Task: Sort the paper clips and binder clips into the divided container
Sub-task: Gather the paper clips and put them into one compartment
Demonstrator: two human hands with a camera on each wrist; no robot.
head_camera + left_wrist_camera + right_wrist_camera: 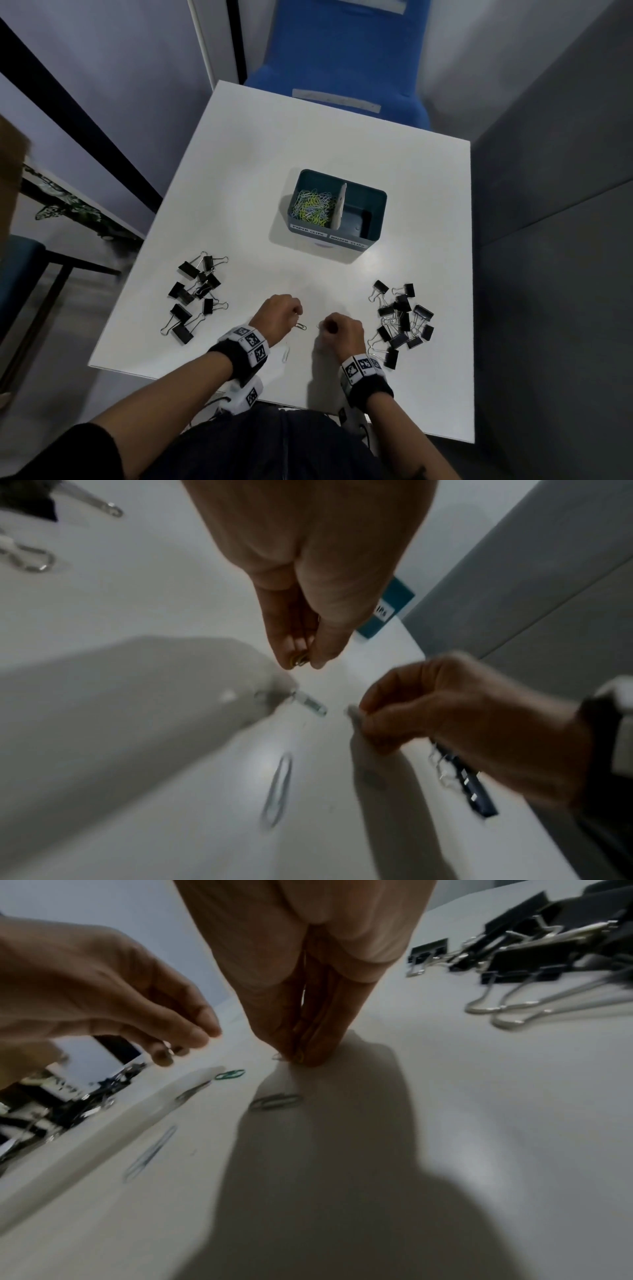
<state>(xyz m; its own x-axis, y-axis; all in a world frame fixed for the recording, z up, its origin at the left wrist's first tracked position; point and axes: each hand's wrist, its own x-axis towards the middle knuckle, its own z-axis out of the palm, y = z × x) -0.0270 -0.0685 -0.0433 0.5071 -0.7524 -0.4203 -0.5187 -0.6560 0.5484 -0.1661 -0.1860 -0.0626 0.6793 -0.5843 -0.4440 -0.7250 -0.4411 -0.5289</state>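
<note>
Paper clips are the nearest things to you: one pale clip (285, 353) lies flat on the white worktop (342, 147) just inside your left wrist, and a darker clip (300, 326) lies between your two hands. Your left hand (278, 312) hangs just above the worktop with its fingers (291, 642) and thumb curled together, pinching small clips whose number you cannot make out. Your right hand (342, 330) has its fingers (318, 1031) bunched down against the worktop, pinching a clip (278, 1057) there; the right wrist view also shows one more loose clip (276, 1102) in the shadow just in front of that hand.

To your left sits a group of about ten black binder clips (195, 294), and to your right a larger group of about fifteen binder clips (399, 322), both well apart from your hands.

Farther off stands the divided container (373, 202), two compartments with one pale divider between them. The left compartment holds a heap of coloured paper clips (313, 207), too many to count. The front wall carries two labels, one per compartment.
</note>
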